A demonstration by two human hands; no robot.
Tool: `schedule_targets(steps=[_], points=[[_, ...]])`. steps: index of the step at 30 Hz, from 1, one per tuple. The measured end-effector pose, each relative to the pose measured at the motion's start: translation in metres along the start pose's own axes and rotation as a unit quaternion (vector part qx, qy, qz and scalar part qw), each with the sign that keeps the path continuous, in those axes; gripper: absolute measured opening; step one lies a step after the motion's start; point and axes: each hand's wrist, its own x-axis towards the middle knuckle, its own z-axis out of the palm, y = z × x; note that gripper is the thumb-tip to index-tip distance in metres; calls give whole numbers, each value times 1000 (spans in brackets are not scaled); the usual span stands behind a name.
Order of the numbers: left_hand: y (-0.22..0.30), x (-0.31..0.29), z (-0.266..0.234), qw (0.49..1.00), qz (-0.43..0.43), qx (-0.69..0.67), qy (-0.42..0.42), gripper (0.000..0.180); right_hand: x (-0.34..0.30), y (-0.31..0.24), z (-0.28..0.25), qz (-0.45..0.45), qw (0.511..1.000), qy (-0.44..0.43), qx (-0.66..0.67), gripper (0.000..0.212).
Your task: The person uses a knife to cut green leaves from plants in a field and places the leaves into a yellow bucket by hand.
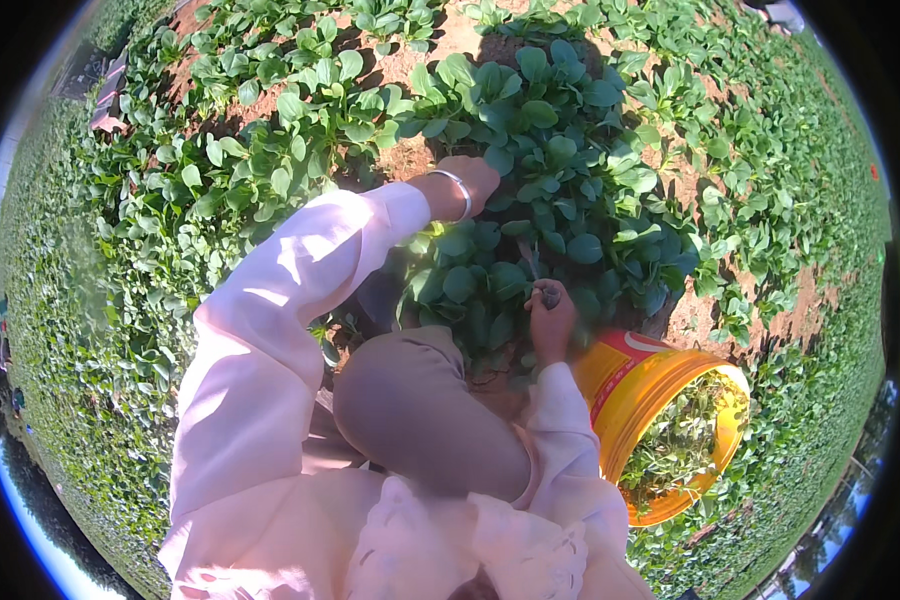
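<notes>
My left hand (473, 184), with a silver bangle at the wrist, reaches in among the broad-leaved green plants (542, 112). Leaves and shadow hide its fingertips, so I cannot tell whether they hold anything. Closer to me, my right hand (552, 325) is closed around a small hand tool (532, 262). The tool's thin metal part points away from me into the leaves, and foliage covers its far end. Both hands are at the same dense clump of greens, apart from each other.
A yellow bucket (618, 455) with a red label lies tilted at my right, its mouth showing pulled green plants (675, 430). My bent knee (410, 400) is close below the hands. Rows of leafy greens surround me, with brown soil (692, 318) between them.
</notes>
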Motion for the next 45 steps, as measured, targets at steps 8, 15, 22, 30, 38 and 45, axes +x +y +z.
schedule_targets(steps=[8, 15, 22, 30, 38, 45], points=[[-87, 91, 143, 951, -63, -57, 297, 27, 9, 2, 23, 126, 988, -73, -43, 12], [-77, 181, 149, 908, -252, -263, 206, 21, 10, -27, 32, 218, 974, -56, -24, 15], [-74, 193, 127, 758, -347, -338, 436, 26, 16, -27, 30, 218, 974, -43, -48, 13], [-107, 68, 119, 851, -243, -403, 233, 26, 15, -27, 33, 200, 976, -71, -41, 17], [-140, -140, 201, 839, -442, -257, 188, 17, 19, -11, 25, 177, 975, -123, -46, 18], [-118, -265, 284, 690, -587, -305, 294, 27, -3, -31, 16, 69, 983, -169, -24, 15]])
